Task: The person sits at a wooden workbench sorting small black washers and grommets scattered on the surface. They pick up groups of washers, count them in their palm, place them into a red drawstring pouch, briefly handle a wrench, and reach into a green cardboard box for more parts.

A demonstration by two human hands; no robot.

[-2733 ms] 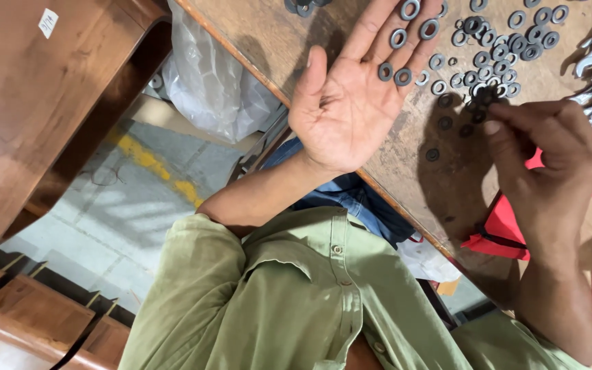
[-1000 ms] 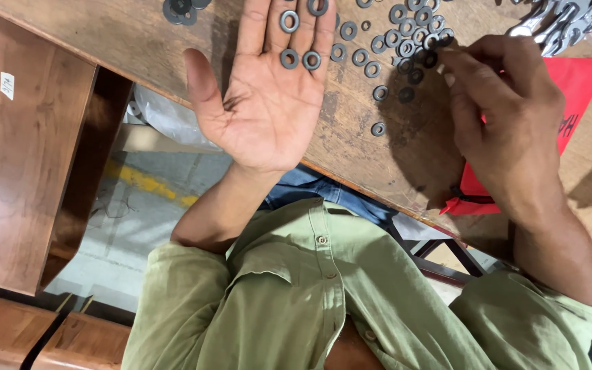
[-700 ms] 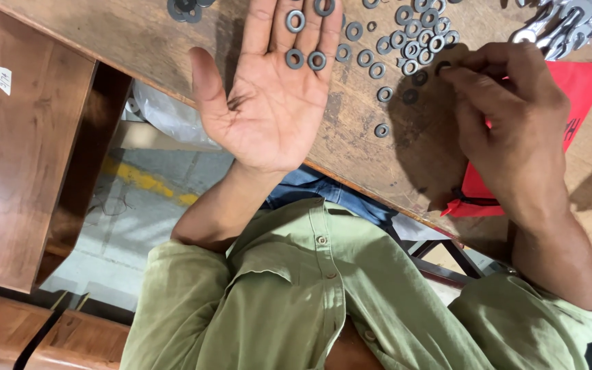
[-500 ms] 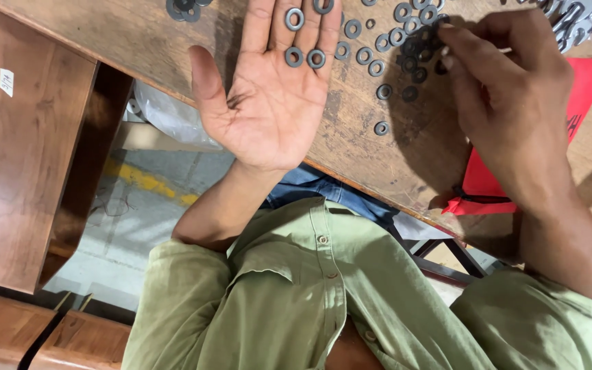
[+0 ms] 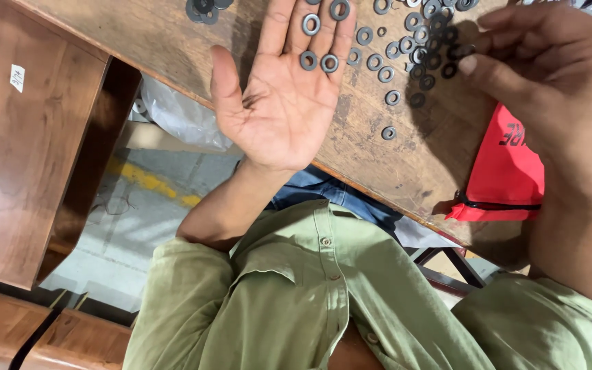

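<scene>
Looking down from the head camera, I see my left hand (image 5: 286,103) lying palm up and spread flat over the edge of the worn wooden table (image 5: 152,41). Four flat metal washers (image 5: 318,62) rest on its fingers: two side by side near the finger bases and two more higher up toward the tips. The thumb points away to the side and holds nothing.

My right hand (image 5: 556,89) is over the far side of the table, with the back toward the camera. Its fingertips (image 5: 469,65) are drawn close together at the edge of a loose pile of washers (image 5: 426,41) on the tabletop. I cannot tell if a washer is pinched between them, because the fingers hide the contact.

The pile lies between the two hands, just beside the left fingers and touching the shadow of the right hand. A single washer (image 5: 388,133) lies apart, nearer to the table edge. A red cloth bag (image 5: 508,171) lies under the right wrist. A few dark washers (image 5: 203,8) sit at the top edge, well apart from the left thumb.
</scene>
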